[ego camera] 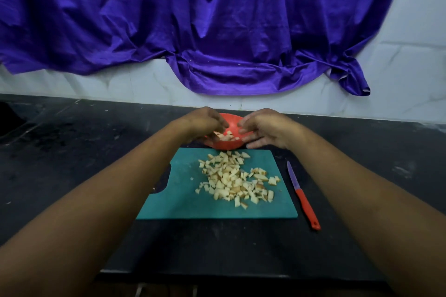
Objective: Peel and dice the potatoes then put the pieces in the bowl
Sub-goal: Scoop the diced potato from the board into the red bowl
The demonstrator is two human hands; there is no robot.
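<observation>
purple cloth [217,31], white wall [398,75], black counter [72,152]

You see a glossy red plastic bowl [229,144], a matt teal cutting board [183,200] (plastic, seemingly), and shiny purple cloth [217,19].

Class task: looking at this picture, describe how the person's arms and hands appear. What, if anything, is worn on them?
The left forearm and right forearm are bare right to the frame edge, with no sleeve showing. The left hand and right hand wear no gloves. No watch, bracelet or ring shows, though fine detail is slightly blurred.
</observation>
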